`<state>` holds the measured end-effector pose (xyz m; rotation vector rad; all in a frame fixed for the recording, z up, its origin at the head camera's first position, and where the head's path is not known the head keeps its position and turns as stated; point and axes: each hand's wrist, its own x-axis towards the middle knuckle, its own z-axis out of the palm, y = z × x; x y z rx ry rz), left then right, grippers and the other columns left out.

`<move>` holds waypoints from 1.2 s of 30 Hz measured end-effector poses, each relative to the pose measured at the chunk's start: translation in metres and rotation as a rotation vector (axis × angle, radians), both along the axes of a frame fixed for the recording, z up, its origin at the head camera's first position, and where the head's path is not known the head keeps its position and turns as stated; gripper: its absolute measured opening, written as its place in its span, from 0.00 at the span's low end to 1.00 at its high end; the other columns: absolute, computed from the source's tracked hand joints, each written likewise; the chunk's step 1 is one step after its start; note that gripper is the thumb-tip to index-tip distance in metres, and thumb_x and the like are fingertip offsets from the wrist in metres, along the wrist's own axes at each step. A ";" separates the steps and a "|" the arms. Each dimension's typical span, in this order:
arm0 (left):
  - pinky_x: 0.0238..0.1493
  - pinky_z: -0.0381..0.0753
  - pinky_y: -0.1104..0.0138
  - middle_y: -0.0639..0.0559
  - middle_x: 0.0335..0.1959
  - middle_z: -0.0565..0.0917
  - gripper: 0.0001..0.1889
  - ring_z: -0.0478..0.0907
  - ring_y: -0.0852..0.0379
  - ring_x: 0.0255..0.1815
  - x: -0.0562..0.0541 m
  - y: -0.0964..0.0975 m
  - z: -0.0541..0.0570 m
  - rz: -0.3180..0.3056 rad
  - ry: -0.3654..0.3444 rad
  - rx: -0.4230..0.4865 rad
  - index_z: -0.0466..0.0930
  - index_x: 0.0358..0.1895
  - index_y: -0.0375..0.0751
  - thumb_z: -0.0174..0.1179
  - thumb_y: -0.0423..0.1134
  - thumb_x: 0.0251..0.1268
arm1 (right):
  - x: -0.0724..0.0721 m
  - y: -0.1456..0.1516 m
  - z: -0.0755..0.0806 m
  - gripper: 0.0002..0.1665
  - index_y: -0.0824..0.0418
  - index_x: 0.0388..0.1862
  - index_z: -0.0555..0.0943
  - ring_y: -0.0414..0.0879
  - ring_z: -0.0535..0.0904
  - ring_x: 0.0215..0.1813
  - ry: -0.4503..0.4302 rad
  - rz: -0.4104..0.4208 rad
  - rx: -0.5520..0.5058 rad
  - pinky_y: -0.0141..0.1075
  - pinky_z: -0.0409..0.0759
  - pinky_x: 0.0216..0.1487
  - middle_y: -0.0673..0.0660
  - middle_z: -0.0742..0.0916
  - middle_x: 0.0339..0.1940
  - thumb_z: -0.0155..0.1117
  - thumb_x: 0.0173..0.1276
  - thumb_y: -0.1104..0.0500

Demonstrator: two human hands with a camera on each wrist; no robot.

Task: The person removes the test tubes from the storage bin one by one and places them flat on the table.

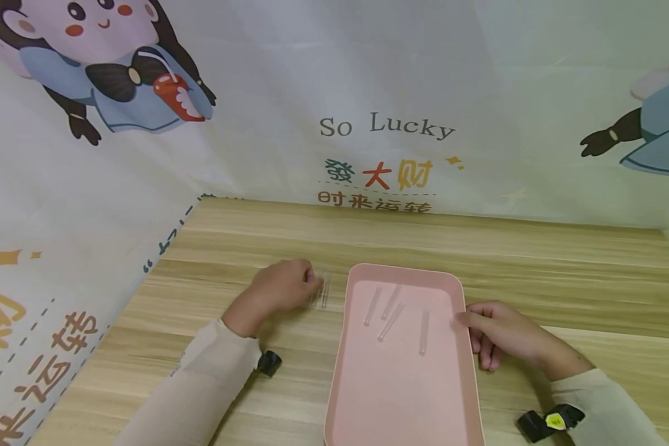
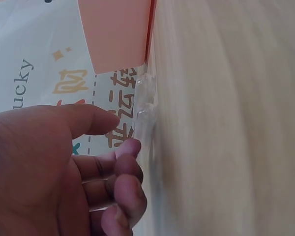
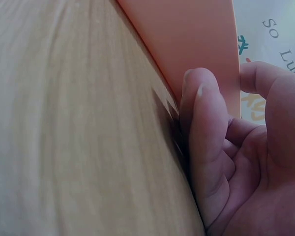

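A pink tray (image 1: 401, 396) lies on the table, with several slim clear tubes (image 1: 424, 332) in its far half. To its left, at least two more clear tubes (image 1: 326, 291) lie side by side on the wood. My left hand (image 1: 286, 286) is beside those, fingers loosely bent; in the left wrist view a gap shows between thumb and fingertips, and the clear tubes (image 2: 145, 89) lie just past them. My right hand (image 1: 504, 334) grips the tray's right edge, thumb over the rim and fingers against the outer wall (image 3: 201, 44).
The wood-grain table (image 1: 245, 232) runs back to a printed cloth backdrop (image 1: 267, 124) with cartoon figures and lettering. More printed cloth (image 1: 61, 248) hangs along the left side. A black device (image 1: 269, 363) sits at the left wrist, another black device (image 1: 535, 426) at the right.
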<state>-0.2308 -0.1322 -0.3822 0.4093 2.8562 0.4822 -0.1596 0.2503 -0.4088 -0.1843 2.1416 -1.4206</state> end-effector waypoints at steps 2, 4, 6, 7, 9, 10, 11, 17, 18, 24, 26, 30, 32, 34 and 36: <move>0.28 0.69 0.63 0.54 0.26 0.79 0.13 0.73 0.56 0.26 0.001 0.001 0.001 -0.001 0.007 -0.002 0.76 0.31 0.49 0.50 0.50 0.71 | 0.000 0.000 0.000 0.28 0.77 0.35 0.70 0.38 0.77 0.15 -0.001 0.001 -0.002 0.34 0.78 0.18 0.50 0.79 0.17 0.48 0.79 0.49; 0.28 0.69 0.63 0.54 0.26 0.79 0.14 0.73 0.55 0.26 0.001 0.002 0.002 -0.002 0.013 -0.004 0.75 0.30 0.49 0.50 0.51 0.71 | 0.000 -0.001 0.001 0.28 0.77 0.35 0.70 0.38 0.77 0.15 -0.002 0.002 -0.005 0.34 0.78 0.18 0.50 0.79 0.17 0.48 0.79 0.49; 0.27 0.69 0.63 0.54 0.26 0.79 0.14 0.73 0.55 0.26 0.002 0.003 0.003 -0.003 0.016 -0.001 0.75 0.30 0.49 0.50 0.52 0.72 | 0.001 -0.001 0.001 0.28 0.77 0.35 0.70 0.38 0.77 0.15 -0.004 0.003 -0.007 0.34 0.78 0.18 0.50 0.79 0.18 0.49 0.79 0.49; 0.27 0.69 0.63 0.54 0.26 0.78 0.14 0.73 0.55 0.26 0.003 0.004 0.004 -0.003 0.017 0.001 0.75 0.30 0.49 0.51 0.52 0.72 | 0.001 -0.001 0.002 0.28 0.77 0.35 0.70 0.38 0.77 0.15 -0.004 0.003 -0.007 0.34 0.78 0.18 0.50 0.79 0.18 0.49 0.79 0.49; 0.27 0.69 0.63 0.55 0.26 0.79 0.15 0.73 0.55 0.26 0.003 0.005 0.005 -0.003 0.019 0.005 0.76 0.30 0.49 0.51 0.52 0.72 | 0.001 -0.001 0.002 0.28 0.77 0.35 0.70 0.38 0.77 0.15 -0.003 0.002 -0.008 0.34 0.78 0.18 0.50 0.79 0.17 0.49 0.78 0.49; 0.27 0.69 0.63 0.55 0.25 0.78 0.14 0.73 0.55 0.26 0.003 0.006 0.005 -0.003 0.019 0.008 0.76 0.30 0.50 0.51 0.52 0.72 | 0.001 -0.001 0.003 0.28 0.77 0.35 0.70 0.38 0.77 0.15 -0.003 0.001 -0.008 0.34 0.78 0.18 0.51 0.79 0.17 0.49 0.78 0.49; 0.27 0.69 0.63 0.55 0.25 0.78 0.14 0.73 0.56 0.26 0.004 0.007 0.006 -0.004 0.020 0.010 0.76 0.30 0.50 0.51 0.52 0.72 | 0.001 -0.001 0.003 0.28 0.77 0.35 0.70 0.38 0.77 0.15 -0.003 0.001 -0.008 0.34 0.78 0.18 0.50 0.79 0.17 0.49 0.78 0.49; 0.27 0.69 0.63 0.55 0.24 0.78 0.13 0.74 0.55 0.26 0.007 0.013 0.009 -0.023 0.030 0.001 0.76 0.30 0.51 0.52 0.52 0.71 | 0.000 -0.001 0.002 0.28 0.77 0.35 0.70 0.38 0.77 0.15 0.000 0.003 -0.003 0.34 0.78 0.18 0.50 0.79 0.17 0.49 0.79 0.49; 0.27 0.69 0.63 0.55 0.24 0.78 0.13 0.74 0.55 0.26 0.008 0.014 0.010 -0.028 0.031 0.000 0.76 0.30 0.51 0.52 0.52 0.71 | 0.000 -0.001 0.002 0.28 0.77 0.35 0.70 0.38 0.77 0.15 0.001 0.002 -0.002 0.35 0.78 0.18 0.50 0.79 0.17 0.49 0.79 0.49; 0.26 0.69 0.63 0.56 0.21 0.77 0.12 0.73 0.56 0.24 0.013 0.020 0.013 -0.052 0.032 0.014 0.76 0.29 0.52 0.53 0.51 0.70 | 0.000 0.000 0.002 0.29 0.78 0.35 0.70 0.38 0.77 0.15 -0.001 0.002 -0.003 0.35 0.78 0.18 0.50 0.79 0.17 0.49 0.79 0.49; 0.26 0.69 0.64 0.56 0.21 0.77 0.12 0.73 0.57 0.24 0.014 0.022 0.012 -0.063 0.038 0.024 0.76 0.29 0.52 0.53 0.50 0.70 | 0.000 0.000 0.001 0.29 0.78 0.35 0.70 0.38 0.77 0.14 -0.002 0.002 -0.004 0.34 0.78 0.18 0.50 0.79 0.17 0.49 0.79 0.49; 0.28 0.70 0.64 0.57 0.23 0.78 0.11 0.74 0.57 0.25 0.017 0.026 0.013 -0.086 0.056 0.037 0.77 0.31 0.52 0.53 0.49 0.70 | 0.000 0.000 0.001 0.29 0.77 0.35 0.70 0.38 0.77 0.15 0.001 0.001 -0.002 0.34 0.78 0.18 0.50 0.79 0.17 0.49 0.79 0.49; 0.29 0.71 0.64 0.58 0.24 0.79 0.10 0.74 0.58 0.25 0.020 0.029 0.014 -0.088 0.062 0.038 0.77 0.32 0.52 0.53 0.49 0.71 | 0.000 0.000 0.001 0.28 0.76 0.35 0.71 0.38 0.77 0.15 0.001 0.001 0.000 0.35 0.78 0.18 0.50 0.79 0.17 0.49 0.79 0.49; 0.28 0.71 0.64 0.58 0.23 0.79 0.10 0.74 0.58 0.25 0.022 0.031 0.016 -0.089 0.063 0.043 0.77 0.33 0.52 0.52 0.49 0.71 | 0.000 0.001 0.000 0.28 0.76 0.35 0.71 0.38 0.77 0.15 0.001 0.001 0.002 0.35 0.78 0.18 0.50 0.79 0.17 0.49 0.79 0.48; 0.28 0.71 0.65 0.58 0.22 0.79 0.10 0.73 0.58 0.24 0.024 0.033 0.018 -0.092 0.069 0.049 0.76 0.32 0.52 0.53 0.49 0.72 | 0.000 0.001 0.000 0.28 0.76 0.35 0.71 0.38 0.77 0.15 -0.001 0.002 0.000 0.35 0.78 0.19 0.50 0.79 0.17 0.48 0.79 0.49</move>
